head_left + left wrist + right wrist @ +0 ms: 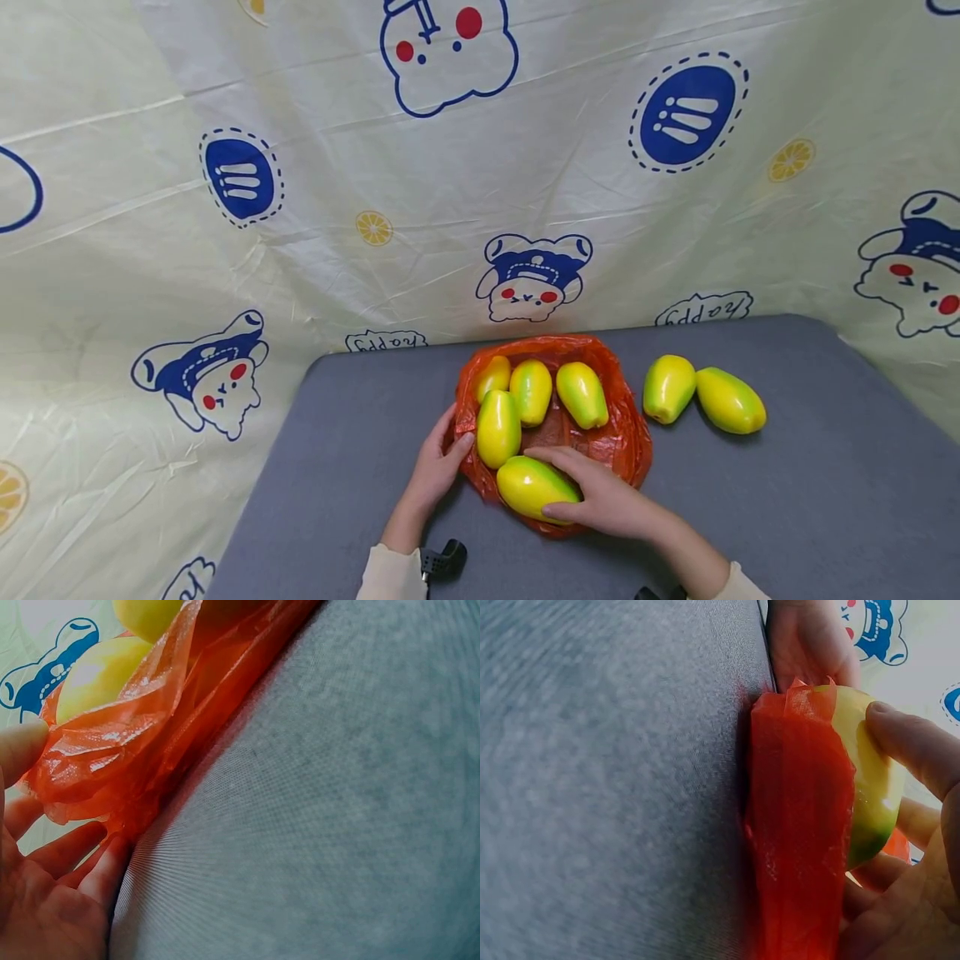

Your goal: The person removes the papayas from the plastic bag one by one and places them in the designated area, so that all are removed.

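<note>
A red plastic bag (pixel 630 446) lies wide open on the table, with several yellow-green papayas (pixel 498 429) inside. My left hand (pixel 438 458) holds the bag's left edge, thumb at the rim and fingers outside; the left wrist view shows this thumb (pixel 26 750) against the crinkled plastic. At the bag's near side, my right hand (pixel 600 493) grips a papaya (pixel 534 487) between thumb and fingers. In the right wrist view, the bag's near wall (pixel 799 817) covers part of that papaya (pixel 866 776).
Two more papayas, one upright (pixel 670 390) and one tilted (pixel 731 402), sit outside the bag to the right. The grey table (pixel 352 433) meets a printed curtain (pixel 315 275) at its back edge. A black device (pixel 448 560) is at the left wrist.
</note>
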Tool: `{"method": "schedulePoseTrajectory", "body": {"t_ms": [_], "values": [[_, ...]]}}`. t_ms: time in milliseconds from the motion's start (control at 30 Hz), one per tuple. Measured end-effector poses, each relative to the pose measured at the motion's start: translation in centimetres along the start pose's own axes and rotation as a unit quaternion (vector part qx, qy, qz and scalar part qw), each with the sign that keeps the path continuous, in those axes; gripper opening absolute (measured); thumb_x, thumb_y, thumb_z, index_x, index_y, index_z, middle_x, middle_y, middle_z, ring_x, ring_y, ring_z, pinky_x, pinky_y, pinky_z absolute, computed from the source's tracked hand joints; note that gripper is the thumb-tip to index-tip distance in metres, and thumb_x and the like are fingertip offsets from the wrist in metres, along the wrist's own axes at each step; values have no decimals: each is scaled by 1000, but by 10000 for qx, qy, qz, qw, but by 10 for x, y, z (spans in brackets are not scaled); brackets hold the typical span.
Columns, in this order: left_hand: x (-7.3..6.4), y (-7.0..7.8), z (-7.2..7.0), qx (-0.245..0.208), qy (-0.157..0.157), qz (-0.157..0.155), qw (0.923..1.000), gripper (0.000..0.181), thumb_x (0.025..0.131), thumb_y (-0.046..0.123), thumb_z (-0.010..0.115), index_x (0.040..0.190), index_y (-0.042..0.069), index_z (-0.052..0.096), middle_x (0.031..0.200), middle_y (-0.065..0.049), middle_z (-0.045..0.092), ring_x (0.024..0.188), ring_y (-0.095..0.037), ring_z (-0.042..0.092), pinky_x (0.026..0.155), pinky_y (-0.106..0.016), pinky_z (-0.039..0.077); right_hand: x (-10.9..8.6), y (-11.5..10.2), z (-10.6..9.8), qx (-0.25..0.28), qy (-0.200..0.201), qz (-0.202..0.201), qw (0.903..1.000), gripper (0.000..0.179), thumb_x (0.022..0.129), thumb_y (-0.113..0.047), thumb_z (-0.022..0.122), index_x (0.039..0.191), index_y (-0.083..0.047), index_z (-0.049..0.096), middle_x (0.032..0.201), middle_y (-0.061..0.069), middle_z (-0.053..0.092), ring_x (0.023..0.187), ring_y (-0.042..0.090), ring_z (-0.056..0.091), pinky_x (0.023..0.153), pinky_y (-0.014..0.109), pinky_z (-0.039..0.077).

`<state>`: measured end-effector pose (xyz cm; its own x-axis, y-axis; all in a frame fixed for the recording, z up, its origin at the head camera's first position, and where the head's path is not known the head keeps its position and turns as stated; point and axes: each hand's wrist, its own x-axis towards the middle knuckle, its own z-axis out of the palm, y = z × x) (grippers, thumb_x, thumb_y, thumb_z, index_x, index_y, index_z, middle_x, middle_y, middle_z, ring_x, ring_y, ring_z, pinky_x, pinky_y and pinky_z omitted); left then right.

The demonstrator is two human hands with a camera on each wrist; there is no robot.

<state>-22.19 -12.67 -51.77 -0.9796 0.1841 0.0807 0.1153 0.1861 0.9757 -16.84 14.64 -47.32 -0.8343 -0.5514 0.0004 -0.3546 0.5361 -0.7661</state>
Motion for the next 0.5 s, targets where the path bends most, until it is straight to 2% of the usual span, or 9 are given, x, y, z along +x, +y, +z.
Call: {"method": "schedulePoseTrajectory", "body": {"t_ms": [133,367,500], "values": [[1,1,1,-24,-47,-38,10000,63,101,29,59,157,18,33,159,-10,39,144,-32,41,119,-53,34,-1,0,1,119,-24,130,9998,67,92,-46,68,149,-18,46,146,-3,54,125,17,53,105,42,48],[1,1,0,17,-10,-49,10000,63,100,29,59,157,19,33,159,-11,40,143,-32,42,118,-54,34,-2,0,1,188,54,38,9998,66,92,-46,68,148,-19,46,145,-5,54,123,12,54,104,34,48],[0,0,0,74,10,-47,10000,63,100,29,60,156,19,34,159,-11,40,143,-33,42,118,-54,34,-7,1,-7,39,462,13,9989,66,91,-47,69,148,-25,46,145,-5,55,124,14,54,103,39,49]]}}
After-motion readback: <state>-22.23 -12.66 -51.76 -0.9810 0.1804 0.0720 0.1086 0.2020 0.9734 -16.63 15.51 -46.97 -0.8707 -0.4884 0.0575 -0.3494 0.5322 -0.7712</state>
